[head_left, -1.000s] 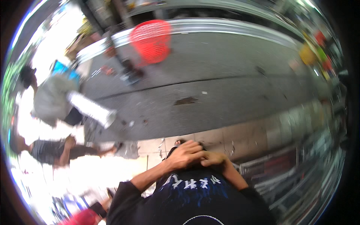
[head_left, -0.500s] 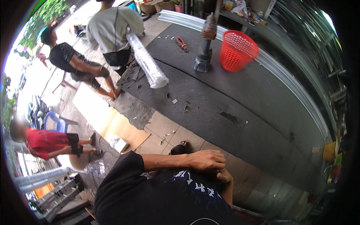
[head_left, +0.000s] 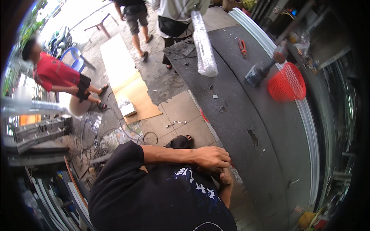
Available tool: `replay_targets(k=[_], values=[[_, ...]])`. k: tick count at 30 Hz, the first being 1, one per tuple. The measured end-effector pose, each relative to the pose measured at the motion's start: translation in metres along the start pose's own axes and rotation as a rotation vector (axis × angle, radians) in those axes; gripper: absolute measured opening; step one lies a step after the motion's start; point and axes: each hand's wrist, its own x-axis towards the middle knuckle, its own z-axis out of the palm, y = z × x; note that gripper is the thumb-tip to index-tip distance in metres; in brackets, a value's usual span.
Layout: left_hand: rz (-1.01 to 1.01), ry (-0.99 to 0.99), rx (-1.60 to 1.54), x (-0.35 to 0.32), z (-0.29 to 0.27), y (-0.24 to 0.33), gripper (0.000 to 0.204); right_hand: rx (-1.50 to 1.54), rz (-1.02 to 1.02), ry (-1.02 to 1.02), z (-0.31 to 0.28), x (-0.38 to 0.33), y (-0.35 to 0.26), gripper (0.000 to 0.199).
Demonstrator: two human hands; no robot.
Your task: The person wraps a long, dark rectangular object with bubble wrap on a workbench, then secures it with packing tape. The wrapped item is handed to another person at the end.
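Observation:
My left hand (head_left: pixel 212 157) is held in front of my belly, its fingers bent and closed over the space by my right hand (head_left: pixel 226 178). Just below it, the right hand is curled, with the thumb side showing and most of its fingers hidden. The two hands meet or nearly meet; whatever lies between them, if anything, is out of sight. Beside them runs the edge of a dark covered worktable (head_left: pixel 235 115). On that table are a cordless drill (head_left: pixel 259 73), red-handled pliers (head_left: pixel 242 48) and a red perforated plastic basket (head_left: pixel 283 85).
A foil-wrapped roll (head_left: pixel 204 46) juts over the table's far end, beside a standing person. Metal profiles (head_left: pixel 308 127) line its right side. Cardboard (head_left: pixel 138 94) and a small white box (head_left: pixel 128 109) lie on the floor. A person in red (head_left: pixel 58 73) stands left by a blue chair (head_left: pixel 75 61).
The view has swung left, so the table, basket and drill sit further right. My hands stay together in front of me. The person in dark clothes seems to have turned or stepped.

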Motion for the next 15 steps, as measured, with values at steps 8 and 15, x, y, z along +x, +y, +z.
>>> replay_targets(k=[8,15], values=[[-0.306,0.055,0.155,-0.043,-0.049,-0.002,0.021,-0.198,0.126,-0.273,-0.004,0.091,-0.029,0.089],[-0.714,0.447,0.041,-0.081,-0.14,-0.055,0.021,-0.315,0.12,-0.037,0.035,0.196,-0.102,0.059]])
